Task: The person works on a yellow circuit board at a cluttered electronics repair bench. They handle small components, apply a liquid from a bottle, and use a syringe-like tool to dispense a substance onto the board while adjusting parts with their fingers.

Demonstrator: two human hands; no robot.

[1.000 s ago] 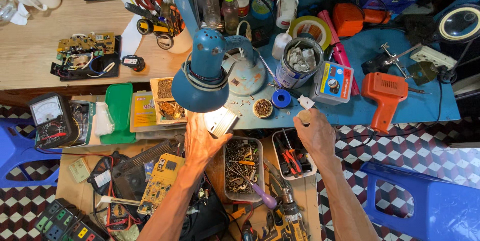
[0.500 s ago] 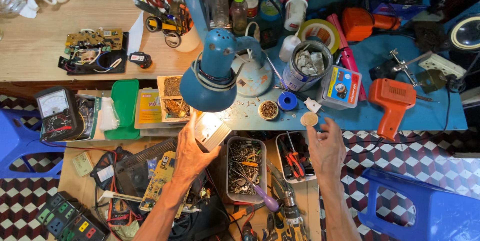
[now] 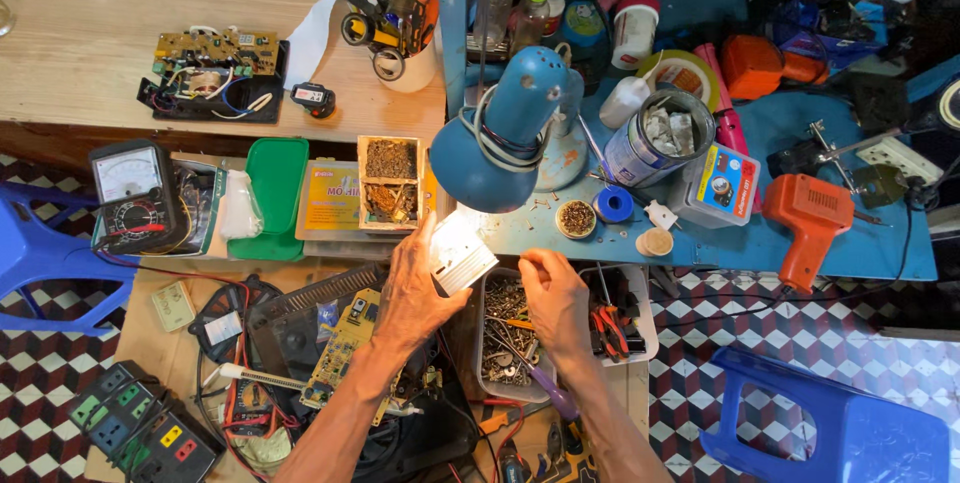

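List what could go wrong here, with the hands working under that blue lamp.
1. The left hand holds a small pale part right under the blue lamp; a hot shade might burn knuckles.
2. The right hand hovers above the tray of screws; a nudge could spill it off the crowded bench edge.
3. Loose wires beside the left forearm may snag and drag the circuit board.

Floor (image 3: 760, 343): chequered tiles, dark red and white. Wooden tabletop (image 3: 90, 43) at upper left; blue tabletop (image 3: 870, 243) at right. Blue stool (image 3: 840, 423) lower right, blue chair (image 3: 40, 253) far left. Blue lamp (image 3: 500, 143) lit, centre.
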